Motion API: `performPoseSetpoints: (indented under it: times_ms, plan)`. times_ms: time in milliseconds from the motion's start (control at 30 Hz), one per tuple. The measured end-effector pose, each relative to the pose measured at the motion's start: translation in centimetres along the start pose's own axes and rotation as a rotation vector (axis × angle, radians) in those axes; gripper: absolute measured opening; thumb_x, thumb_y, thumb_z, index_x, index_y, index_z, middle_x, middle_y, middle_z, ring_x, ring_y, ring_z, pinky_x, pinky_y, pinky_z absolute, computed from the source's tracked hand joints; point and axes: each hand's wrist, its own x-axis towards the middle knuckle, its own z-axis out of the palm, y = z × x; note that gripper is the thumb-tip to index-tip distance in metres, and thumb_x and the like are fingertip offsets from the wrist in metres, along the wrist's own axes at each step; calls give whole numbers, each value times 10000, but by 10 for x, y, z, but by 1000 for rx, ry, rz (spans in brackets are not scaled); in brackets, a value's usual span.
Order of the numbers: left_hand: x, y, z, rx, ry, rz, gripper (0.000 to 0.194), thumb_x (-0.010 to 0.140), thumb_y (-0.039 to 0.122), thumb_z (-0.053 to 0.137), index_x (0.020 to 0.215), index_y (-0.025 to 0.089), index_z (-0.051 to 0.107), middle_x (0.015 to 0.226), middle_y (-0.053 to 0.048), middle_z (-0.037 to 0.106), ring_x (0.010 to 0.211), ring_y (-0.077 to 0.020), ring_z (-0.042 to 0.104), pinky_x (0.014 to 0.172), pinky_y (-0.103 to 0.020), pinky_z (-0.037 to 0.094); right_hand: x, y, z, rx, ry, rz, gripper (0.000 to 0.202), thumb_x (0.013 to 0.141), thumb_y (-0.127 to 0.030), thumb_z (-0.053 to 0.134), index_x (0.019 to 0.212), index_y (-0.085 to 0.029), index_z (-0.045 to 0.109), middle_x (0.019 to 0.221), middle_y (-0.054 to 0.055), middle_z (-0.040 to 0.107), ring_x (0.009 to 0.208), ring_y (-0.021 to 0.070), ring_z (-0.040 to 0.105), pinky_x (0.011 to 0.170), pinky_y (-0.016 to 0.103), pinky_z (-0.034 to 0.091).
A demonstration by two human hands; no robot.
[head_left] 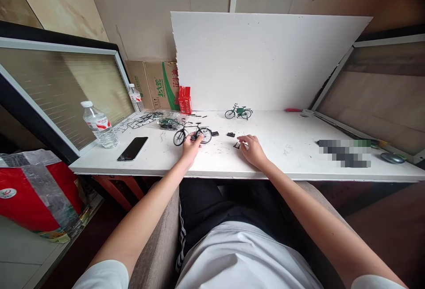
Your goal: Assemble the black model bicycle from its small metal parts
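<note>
A small black model bicycle (199,128) stands upright on the white table, its lower frame between the fingers of my left hand (191,146). My right hand (253,149) rests on the table with its fingers closed together beside a small dark part (237,145); whether the fingertips grip it is hard to make out. Two small black pieces lie between the hands: one (215,133) by the rear wheel, the other (231,134) further right. Behind them stands a green model bicycle (238,111).
At the left are a black phone (133,148), a water bottle (100,125), a second bottle (135,98), loose black part frames (142,121) and bagged green parts (169,123). A red box (185,100) stands behind. A dark mouse (392,158) lies at the right.
</note>
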Motion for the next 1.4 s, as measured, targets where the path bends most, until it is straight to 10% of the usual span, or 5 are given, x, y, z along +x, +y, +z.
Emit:
performPoseSetpoints:
  times_ms: [633, 967, 1400]
  plan:
    - [37, 24, -40, -395, 267, -161, 292, 766, 284, 845, 879, 170, 601, 827, -27, 686, 592, -71, 590, 521, -189, 394, -3, -21, 4, -104, -48, -170, 294, 1039, -265, 476, 1179, -173, 718, 1133, 151, 695, 1105, 329, 565, 984, 459, 478]
    - [36, 14, -43, -399, 249, -153, 359, 740, 308, 874, 895, 184, 575, 787, 15, 653, 553, -48, 554, 526, -189, 395, 82, -76, 74, -213, -284, -281, 347, 1054, -252, 494, 1279, -166, 744, 1220, 170, 730, 1202, 337, 518, 979, 454, 426]
    - [38, 8, -38, -240, 223, -73, 404, 763, 416, 861, 923, 185, 571, 868, -4, 662, 547, -46, 553, 496, -211, 348, 138, -72, 122, -441, -450, -485, 426, 1063, -248, 394, 1179, -181, 799, 1168, 196, 734, 1218, 360, 459, 951, 455, 354]
